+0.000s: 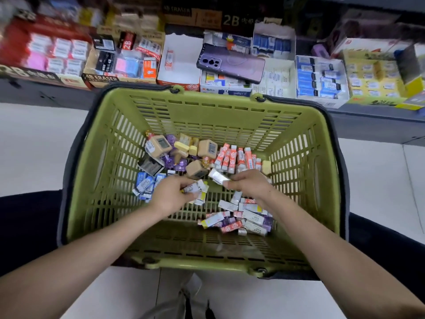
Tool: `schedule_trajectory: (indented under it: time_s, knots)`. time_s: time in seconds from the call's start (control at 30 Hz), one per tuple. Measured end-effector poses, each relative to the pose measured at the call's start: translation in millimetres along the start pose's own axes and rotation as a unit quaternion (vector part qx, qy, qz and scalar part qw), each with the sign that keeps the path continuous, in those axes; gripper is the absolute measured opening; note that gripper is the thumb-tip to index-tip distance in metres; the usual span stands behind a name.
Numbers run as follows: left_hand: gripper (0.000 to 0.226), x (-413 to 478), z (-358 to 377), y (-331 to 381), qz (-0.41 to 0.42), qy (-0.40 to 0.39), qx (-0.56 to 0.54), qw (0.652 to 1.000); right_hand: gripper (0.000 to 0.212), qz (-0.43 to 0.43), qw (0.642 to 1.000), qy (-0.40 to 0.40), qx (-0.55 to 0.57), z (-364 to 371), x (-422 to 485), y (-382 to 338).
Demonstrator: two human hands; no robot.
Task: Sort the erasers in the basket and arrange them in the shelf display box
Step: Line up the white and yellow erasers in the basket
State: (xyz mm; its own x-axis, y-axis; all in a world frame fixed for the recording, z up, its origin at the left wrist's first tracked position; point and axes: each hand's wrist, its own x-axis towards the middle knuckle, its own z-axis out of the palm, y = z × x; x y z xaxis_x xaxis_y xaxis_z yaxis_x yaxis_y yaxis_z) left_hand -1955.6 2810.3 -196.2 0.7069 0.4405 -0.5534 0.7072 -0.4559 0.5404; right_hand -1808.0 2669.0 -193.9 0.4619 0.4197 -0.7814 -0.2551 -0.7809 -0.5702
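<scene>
Erasers point(232, 217), small wrapped blocks, litter slatted basket point(207, 107); left grip point(170, 194) clutches several, right grip point(250, 185) pinches one.

"4B ERASER" stands on the brown display box point(100, 78) front and on a dark carton point(177, 9) above, "2B" on the black carton point(232, 20) and a red eraser pack point(127, 43), and "M&G" and "miffy" on the white-and-blue display box point(226, 91).

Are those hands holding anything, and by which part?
Yes. The right hand pinches a white-wrapped eraser by its near end. The left hand grips a few small erasers in its fingers; exactly where is blurred.
</scene>
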Motion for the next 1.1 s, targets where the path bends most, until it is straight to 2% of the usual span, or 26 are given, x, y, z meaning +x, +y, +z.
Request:
schedule_trajectory:
  time_s: [0.1, 0.13, 0.17, 0.27, 0.4, 0.47, 0.6, 0.7, 0.87, 1.0, 1.1]
  knots:
    - [0.025, 9, -1, -12, -0.082, 0.035, -0.002, 0.996, 0.057, 0.029, 0.999, -0.005, 0.041, 22, 9, -9]
    - [0.023, 11, 1, -13, -0.107, 0.052, -0.005, 0.993, 0.058, 0.042, 0.997, -0.002, 0.065, 28, 11, -11]
    - [0.032, 13, 3, -11, -0.124, 0.067, -0.009, 0.990, 0.059, 0.060, 0.994, 0.000, 0.090, 33, 12, -11]
    - [0.038, 18, 14, -2, -0.123, 0.074, -0.005, 0.990, 0.049, 0.115, 0.982, -0.004, 0.150, 48, 15, -4]
    - [0.019, 25, 21, 4, -0.117, 0.069, 0.005, 0.991, 0.029, 0.143, 0.977, -0.004, 0.156, 62, 15, 7]
    - [0.020, 26, 23, 1, -0.113, 0.063, 0.013, 0.992, 0.022, 0.130, 0.984, -0.001, 0.122, 65, 16, 10]
    - [0.017, 26, 25, -4, -0.110, 0.047, -0.005, 0.993, 0.024, 0.092, 0.995, 0.026, 0.037, 71, 21, 13]
    - [0.025, 27, 24, -9, -0.112, 0.051, -0.022, 0.992, 0.030, 0.056, 0.997, 0.043, 0.044, 73, 22, 13]
    - [0.034, 26, 22, -13, -0.102, 0.054, -0.039, 0.993, 0.011, 0.019, 0.997, 0.036, 0.073, 74, 22, 11]
    - [0.040, 27, 21, -13, -0.090, 0.037, -0.042, 0.994, 0.027, -0.031, 0.999, 0.020, 0.012, 76, 23, 11]
    - [0.042, 25, 17, -12, -0.093, 0.039, -0.050, 0.994, 0.028, -0.042, 0.998, 0.026, -0.026, 65, 22, 13]
